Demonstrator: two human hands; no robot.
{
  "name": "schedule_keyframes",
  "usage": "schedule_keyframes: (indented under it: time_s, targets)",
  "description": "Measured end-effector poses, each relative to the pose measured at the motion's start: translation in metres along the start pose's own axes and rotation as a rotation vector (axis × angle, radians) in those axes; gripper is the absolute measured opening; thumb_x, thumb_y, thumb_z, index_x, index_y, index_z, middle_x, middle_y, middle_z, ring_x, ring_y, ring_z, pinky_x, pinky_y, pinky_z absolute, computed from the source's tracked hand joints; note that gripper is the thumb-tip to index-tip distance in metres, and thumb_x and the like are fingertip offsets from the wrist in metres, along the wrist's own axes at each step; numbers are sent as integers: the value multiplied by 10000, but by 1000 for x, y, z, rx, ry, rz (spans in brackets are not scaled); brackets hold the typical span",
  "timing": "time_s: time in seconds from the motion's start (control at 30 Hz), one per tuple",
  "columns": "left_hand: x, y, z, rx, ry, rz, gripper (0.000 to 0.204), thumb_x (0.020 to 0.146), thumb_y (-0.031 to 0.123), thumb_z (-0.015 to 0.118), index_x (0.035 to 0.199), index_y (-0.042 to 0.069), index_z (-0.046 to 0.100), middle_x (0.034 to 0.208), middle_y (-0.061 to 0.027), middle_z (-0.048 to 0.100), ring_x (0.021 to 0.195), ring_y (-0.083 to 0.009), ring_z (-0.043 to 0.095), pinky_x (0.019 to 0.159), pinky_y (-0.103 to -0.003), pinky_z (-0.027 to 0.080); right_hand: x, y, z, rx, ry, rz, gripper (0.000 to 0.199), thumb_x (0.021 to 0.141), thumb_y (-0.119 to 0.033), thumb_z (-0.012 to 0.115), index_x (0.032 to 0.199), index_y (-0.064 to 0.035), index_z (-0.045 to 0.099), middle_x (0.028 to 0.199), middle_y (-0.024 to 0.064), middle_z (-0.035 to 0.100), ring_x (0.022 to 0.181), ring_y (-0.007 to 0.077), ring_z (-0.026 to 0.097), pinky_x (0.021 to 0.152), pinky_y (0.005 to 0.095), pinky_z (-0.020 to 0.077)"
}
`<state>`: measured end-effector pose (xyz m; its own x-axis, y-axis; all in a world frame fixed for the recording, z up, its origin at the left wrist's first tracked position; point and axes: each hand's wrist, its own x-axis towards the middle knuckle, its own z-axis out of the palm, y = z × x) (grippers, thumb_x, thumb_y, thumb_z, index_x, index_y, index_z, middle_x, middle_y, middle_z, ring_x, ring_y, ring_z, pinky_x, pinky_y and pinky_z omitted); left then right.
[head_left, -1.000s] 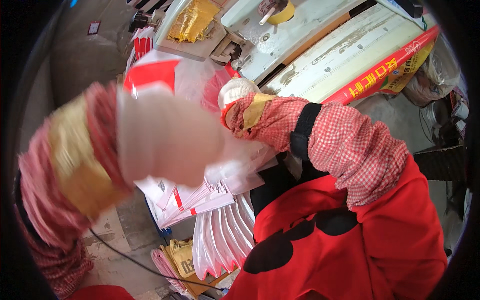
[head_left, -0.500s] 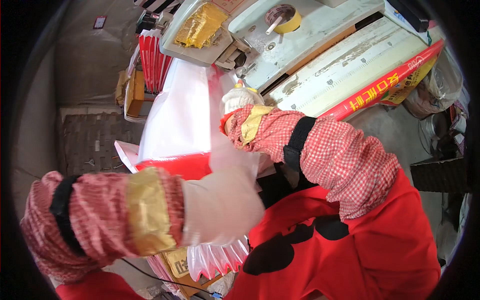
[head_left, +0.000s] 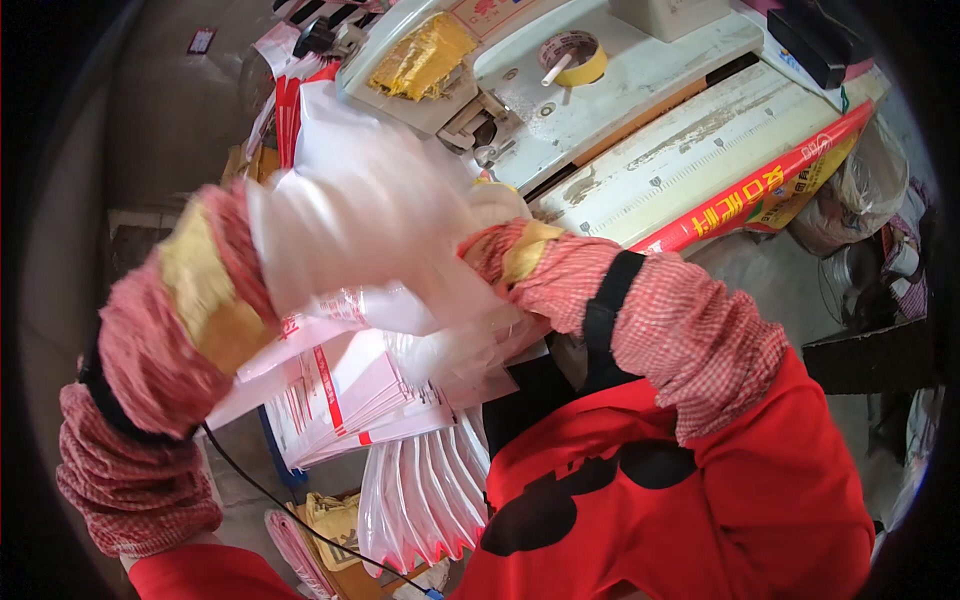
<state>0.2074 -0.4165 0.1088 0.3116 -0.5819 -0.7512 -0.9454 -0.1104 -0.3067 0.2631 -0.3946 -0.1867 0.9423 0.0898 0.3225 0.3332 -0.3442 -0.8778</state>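
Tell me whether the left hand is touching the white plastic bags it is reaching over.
Cannot tell. In the head view the gloved left hand is motion-blurred over the white plastic bags; neither contact nor a gap shows plainly.

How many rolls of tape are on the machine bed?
1: a yellow tape roll lies flat on the pale machine bed at top centre; others may be hidden behind the hands.

Bright daylight from above; the gloved left hand [head_left: 350,225] is smeared by motion blur and glare, while fisheye bending and black vignette ring the edges.
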Motion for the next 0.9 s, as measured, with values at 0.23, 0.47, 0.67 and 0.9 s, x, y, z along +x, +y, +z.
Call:
schedule_keyframes:
  time_s: [0.23,0.47,0.67,0.9]
  targets:
    - [-25,31,48,-261,459,511,142,740,166,654,865,100,667,764,-47,630,741,-249,617,667,-369,507,-25,-77,-73,-682,-30,246,183,777,-98,574,904,-14,675,848,174,679,779,315,672,586,409,526]
    - [30,22,117,-362,525,171,161,723,244,612,735,91,660,683,-96,623,658,-295,624,597,-399,496,-2,-78,-92,-503,-200,335,235,803,-136,582,1010,-49,651,966,242,642,882,352,648,705,430,533]
    - [80,-53,164,-302,595,-376,142,687,201,689,788,104,706,805,-126,682,821,-288,665,701,-382,527,-3,-69,-81,1179,-90,654,416,927,-168,508,1332,-111,435,1154,112,584,1001,254,592,835,395,519]
    - [25,-68,189,-491,660,-482,144,730,162,593,827,83,666,728,-124,624,717,-335,623,645,-422,494,0,-79,-59,-445,-44,14,735,762,-233,677,1379,-15,342,1409,208,355,1202,348,478,1012,366,391]
